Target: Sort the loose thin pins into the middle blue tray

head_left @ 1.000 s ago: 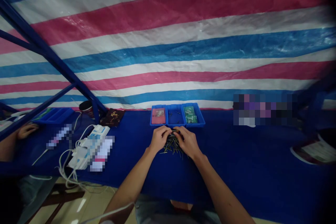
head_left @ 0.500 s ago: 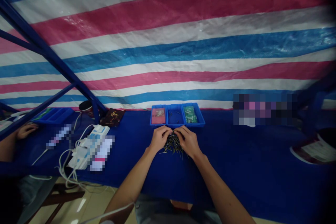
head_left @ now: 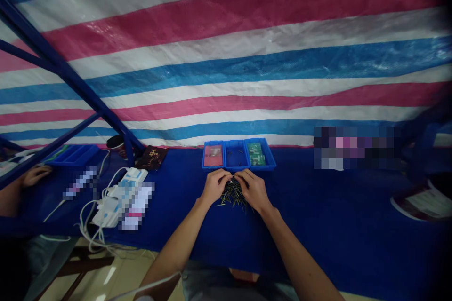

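Note:
On the blue tabletop lies a pile of thin, dark, metallic pieces (head_left: 233,194), screw- or nail-like. My left hand (head_left: 214,186) is over the pile's left side, thumb and fingers pinched. From the right, my right hand (head_left: 254,189) meets it, also pinched, fingertips almost touching the left ones. Whatever lies between the fingertips is too small to name. Just beyond my hands stand three joined blue bins. Inside the left bin (head_left: 213,167) is a pink item with something pale on it. A few small dark pieces lie in the middle bin (head_left: 236,156), and green-and-white pieces in the right bin (head_left: 271,157).
Left of me are a white power strip (head_left: 109,209) with tangled cables, a dark packet (head_left: 152,157) and a cup (head_left: 116,145). Another person's hand (head_left: 36,175) rests by a blue tray (head_left: 76,155). A round container (head_left: 422,202) stands far right. Striped sheeting (head_left: 226,70) hangs behind.

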`<action>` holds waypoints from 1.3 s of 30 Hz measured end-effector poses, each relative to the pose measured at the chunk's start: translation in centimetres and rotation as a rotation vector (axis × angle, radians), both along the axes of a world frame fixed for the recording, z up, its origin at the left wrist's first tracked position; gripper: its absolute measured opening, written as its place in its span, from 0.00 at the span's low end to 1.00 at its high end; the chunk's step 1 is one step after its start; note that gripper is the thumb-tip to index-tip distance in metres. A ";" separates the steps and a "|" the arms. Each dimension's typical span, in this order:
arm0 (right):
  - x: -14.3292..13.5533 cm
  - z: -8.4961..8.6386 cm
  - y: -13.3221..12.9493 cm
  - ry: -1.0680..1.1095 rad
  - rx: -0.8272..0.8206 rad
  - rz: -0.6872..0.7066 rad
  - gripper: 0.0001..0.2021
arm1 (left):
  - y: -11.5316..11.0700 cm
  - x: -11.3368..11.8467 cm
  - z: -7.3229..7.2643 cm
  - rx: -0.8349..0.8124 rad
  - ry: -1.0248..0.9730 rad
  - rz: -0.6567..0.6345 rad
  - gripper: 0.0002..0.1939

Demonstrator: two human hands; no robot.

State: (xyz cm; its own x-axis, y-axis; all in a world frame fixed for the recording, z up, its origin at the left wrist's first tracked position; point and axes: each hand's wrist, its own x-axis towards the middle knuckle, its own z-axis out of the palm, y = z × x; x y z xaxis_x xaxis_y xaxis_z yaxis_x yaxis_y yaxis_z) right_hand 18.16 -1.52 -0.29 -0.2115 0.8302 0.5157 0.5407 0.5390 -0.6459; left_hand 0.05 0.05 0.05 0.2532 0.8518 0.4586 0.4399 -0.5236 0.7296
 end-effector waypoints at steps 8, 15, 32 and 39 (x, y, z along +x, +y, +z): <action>0.0 0.3 -0.1 -0.048 0.005 -0.010 0.13 | -0.1 0.1 0.3 -0.005 -0.009 -0.020 0.14; -0.2 0.2 -0.2 -0.103 0.004 -0.039 0.16 | -0.1 0.1 -0.2 0.011 -0.017 -0.022 0.14; 0.3 0.4 -0.2 -0.021 -0.033 -0.049 0.15 | -0.1 0.0 0.0 0.025 -0.005 0.017 0.15; 0.1 0.2 0.1 0.055 -0.017 0.010 0.11 | -0.2 0.0 0.4 0.009 0.003 0.014 0.15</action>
State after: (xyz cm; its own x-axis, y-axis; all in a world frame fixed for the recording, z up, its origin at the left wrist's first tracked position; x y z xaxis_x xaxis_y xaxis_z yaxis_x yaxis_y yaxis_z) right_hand 18.23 -1.44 -0.14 -0.1919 0.8371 0.5123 0.4985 0.5327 -0.6839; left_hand 0.09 -0.15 0.45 0.2431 0.8509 0.4657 0.4495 -0.5242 0.7233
